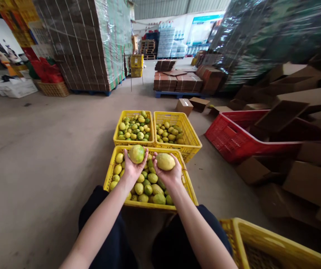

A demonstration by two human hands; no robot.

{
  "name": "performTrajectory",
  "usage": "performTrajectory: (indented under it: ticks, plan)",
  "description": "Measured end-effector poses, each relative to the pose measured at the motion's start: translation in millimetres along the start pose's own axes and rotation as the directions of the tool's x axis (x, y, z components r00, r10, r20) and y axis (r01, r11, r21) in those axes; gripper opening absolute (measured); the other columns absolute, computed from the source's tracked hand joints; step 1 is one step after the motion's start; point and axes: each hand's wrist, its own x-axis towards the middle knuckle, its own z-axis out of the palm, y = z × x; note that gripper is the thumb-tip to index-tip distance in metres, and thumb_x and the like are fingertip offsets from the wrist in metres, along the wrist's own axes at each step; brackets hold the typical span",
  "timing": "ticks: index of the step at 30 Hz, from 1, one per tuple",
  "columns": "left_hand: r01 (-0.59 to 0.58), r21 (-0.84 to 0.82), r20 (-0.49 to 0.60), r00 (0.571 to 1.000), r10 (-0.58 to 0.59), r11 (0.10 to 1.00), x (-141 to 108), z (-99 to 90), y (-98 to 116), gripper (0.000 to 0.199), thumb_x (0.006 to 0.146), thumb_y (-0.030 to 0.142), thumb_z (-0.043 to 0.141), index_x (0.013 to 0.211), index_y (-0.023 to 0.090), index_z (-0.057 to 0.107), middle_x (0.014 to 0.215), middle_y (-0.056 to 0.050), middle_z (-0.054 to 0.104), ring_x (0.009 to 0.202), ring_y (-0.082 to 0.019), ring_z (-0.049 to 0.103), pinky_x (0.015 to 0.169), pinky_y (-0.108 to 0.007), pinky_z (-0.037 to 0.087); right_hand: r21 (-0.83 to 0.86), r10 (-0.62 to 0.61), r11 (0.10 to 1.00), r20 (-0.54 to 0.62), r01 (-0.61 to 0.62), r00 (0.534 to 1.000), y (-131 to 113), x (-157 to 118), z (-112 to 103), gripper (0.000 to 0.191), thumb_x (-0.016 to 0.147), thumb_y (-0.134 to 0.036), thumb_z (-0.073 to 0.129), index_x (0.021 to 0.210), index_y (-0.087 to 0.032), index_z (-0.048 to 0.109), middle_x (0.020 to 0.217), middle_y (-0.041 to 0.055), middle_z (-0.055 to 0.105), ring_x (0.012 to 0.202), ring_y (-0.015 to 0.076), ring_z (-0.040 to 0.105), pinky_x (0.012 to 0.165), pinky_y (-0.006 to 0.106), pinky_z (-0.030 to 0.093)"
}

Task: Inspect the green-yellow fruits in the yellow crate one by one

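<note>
My left hand (133, 170) holds a round yellow-green lemon (137, 154), its fingers curled around the fruit from below. In my right hand (173, 175) rests a longer, yellower lemon (165, 161), cupped in the palm with the thumb at its left side. Both hands are raised over a near yellow crate (192, 194) filled with yellow and green lemons (152, 178). Just beyond it stand two more yellow crates. The far left crate (115, 129) is full of mixed green and yellow lemons, while the far right crate (195, 138) has a lower layer of yellowish ones.
To the right lies a red crate (224, 129) with cardboard boxes (311, 183) heaped in and around it. Another yellow crate (234, 228) is at the lower right. Wrapped stacks (79, 45) and a blue pallet (168, 95) with flattened cartons stand farther back.
</note>
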Motion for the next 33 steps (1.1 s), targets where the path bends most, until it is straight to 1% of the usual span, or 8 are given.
performTrajectory:
  ticks: [2, 4, 7, 10, 17, 22, 28, 33]
  plan:
    - [0.073, -0.008, 0.006, 0.997, -0.073, 0.997, -3, 5.8, 3, 0.052, 0.092, 0.054, 0.052, 0.129, 0.018, 0.056, 0.101, -0.012, 0.07, 0.104, -0.022, 0.069, 0.071, -0.024, 0.061, -0.003, 0.038, 0.999, -0.005, -0.038, 0.999, -4, -3, 5, 0.025, 0.081, -0.036, 0.056, 0.097, -0.019, 0.063, 0.08, 0.0092, 0.073, 0.073, 0.0206, 0.07, 0.046, 0.023, 0.055]
    - [0.092, -0.017, -0.01, 0.996, -0.092, 0.996, -6, 12.2, 5, 0.044, 0.095, 0.049, 0.048, 0.122, 0.017, 0.058, 0.098, -0.01, 0.07, 0.1, -0.02, 0.07, 0.069, -0.022, 0.06, 0.003, -0.009, 1.0, -0.017, 0.009, 1.0, -7, -4, 8, 0.021, 0.082, -0.034, 0.056, 0.096, -0.018, 0.062, 0.076, 0.0081, 0.072, 0.072, 0.0206, 0.07, 0.045, 0.022, 0.054]
    - [0.055, 0.006, -0.031, 0.998, -0.054, 0.998, -12, 17.7, 6, 0.035, 0.095, 0.045, 0.046, 0.109, 0.016, 0.062, 0.098, -0.009, 0.07, 0.099, -0.02, 0.07, 0.073, -0.024, 0.06, -0.001, -0.146, 0.989, -0.004, 0.146, 0.989, -7, -3, 7, 0.015, 0.077, -0.023, 0.062, 0.092, -0.021, 0.061, 0.075, 0.0036, 0.072, 0.072, 0.0198, 0.071, 0.059, 0.029, 0.061]
    - [0.026, 0.05, 0.016, 1.0, -0.027, 0.998, -15, 15.8, 7, 0.03, 0.092, 0.041, 0.048, 0.102, 0.017, 0.063, 0.102, -0.009, 0.071, 0.104, -0.022, 0.069, 0.079, -0.029, 0.06, -0.043, -0.212, 0.975, 0.104, 0.218, 0.972, -4, -1, 5, 0.028, 0.069, -0.012, 0.066, 0.095, -0.023, 0.063, 0.082, 0.0008, 0.074, 0.075, 0.0197, 0.073, 0.07, 0.034, 0.063]
    - [-0.058, 0.299, 0.092, 0.995, 0.032, 0.953, -11, 7.0, 11, 0.024, 0.079, 0.043, 0.064, 0.09, 0.023, 0.065, 0.093, -0.005, 0.073, 0.089, -0.022, 0.069, 0.074, -0.034, 0.059, -0.145, -0.137, 0.976, 0.161, 0.16, 0.978, 7, -1, 5, 0.019, 0.076, -0.037, 0.069, 0.085, -0.021, 0.067, 0.072, 0.0025, 0.074, 0.064, 0.0205, 0.071, 0.063, 0.035, 0.062]
    - [-0.107, 0.417, 0.151, 0.987, 0.048, 0.902, -12, 6.7, 6, 0.021, 0.077, 0.042, 0.061, 0.081, 0.021, 0.064, 0.083, -0.003, 0.071, 0.077, -0.022, 0.07, 0.075, -0.039, 0.059, -0.176, -0.084, 0.976, 0.233, 0.127, 0.969, 10, -5, 8, 0.013, 0.07, -0.031, 0.069, 0.067, -0.02, 0.063, 0.064, 0.0021, 0.068, 0.067, 0.0216, 0.07, 0.064, 0.035, 0.061]
    - [-0.073, 0.452, 0.256, 0.965, -0.051, 0.889, -20, 6.3, 11, 0.02, 0.068, 0.038, 0.064, 0.065, 0.018, 0.058, 0.067, -0.002, 0.064, 0.055, -0.016, 0.061, 0.05, -0.028, 0.051, -0.314, -0.07, 0.93, 0.36, 0.191, 0.93, 8, -14, 11, 0.012, 0.063, -0.028, 0.065, 0.056, -0.019, 0.062, 0.058, 0.0047, 0.064, 0.071, 0.0252, 0.069, 0.067, 0.04, 0.061]
    - [-0.072, 0.528, 0.3, 0.948, -0.106, 0.846, -25, 4.6, 14, 0.024, 0.067, 0.04, 0.062, 0.059, 0.019, 0.055, 0.061, -0.002, 0.059, 0.051, -0.017, 0.059, 0.046, -0.029, 0.048, -0.355, -0.036, 0.915, 0.406, 0.194, 0.913, 8, -19, 7, 0.016, 0.064, -0.028, 0.065, 0.051, -0.019, 0.061, 0.054, 0.0057, 0.061, 0.072, 0.0271, 0.069, 0.072, 0.043, 0.06]
